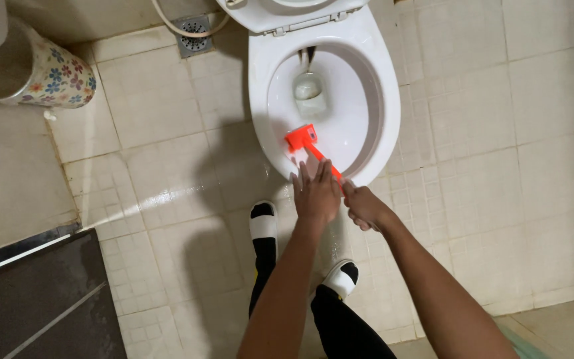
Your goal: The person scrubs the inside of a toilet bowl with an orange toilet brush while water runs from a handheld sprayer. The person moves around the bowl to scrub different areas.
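Middle of the frame: the person's right hand (365, 205) is wrapped around the handle of an orange toilet brush (308, 145), its head down inside the white toilet bowl (386, 93) near the front rim. The left hand (315, 193) is open, fingers spread, resting flat over the handle just beside the right. Flowery bin (54, 76) sits upper left, floor drain (194, 33) top centre
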